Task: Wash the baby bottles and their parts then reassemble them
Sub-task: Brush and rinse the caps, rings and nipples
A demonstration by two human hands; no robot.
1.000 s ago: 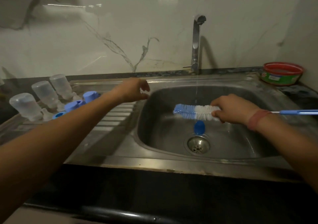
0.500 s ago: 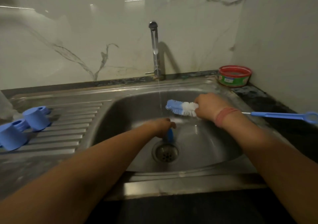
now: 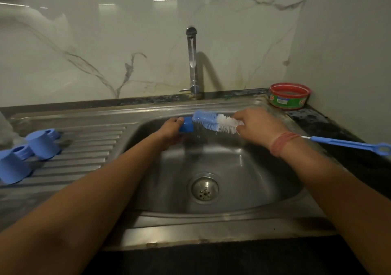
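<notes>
Left hand (image 3: 170, 130) grips a small blue bottle part (image 3: 186, 124), fingers curled round it, over the back of the sink (image 3: 232, 211) beside the thin stream from the tap (image 3: 192, 61); its open side seems to face right. Just right of it, touching or nearly so, is the bristle tip of one bottle brush (image 3: 215, 123), whose long axis runs right and slightly down to a blue handle. Right hand (image 3: 257, 124) pinches the brush at the bristle base, so I judge a short push leftward comes next; two blue caps (image 3: 42, 145) wait on the drainboard and one red tub (image 3: 288, 95) stands far right.
</notes>
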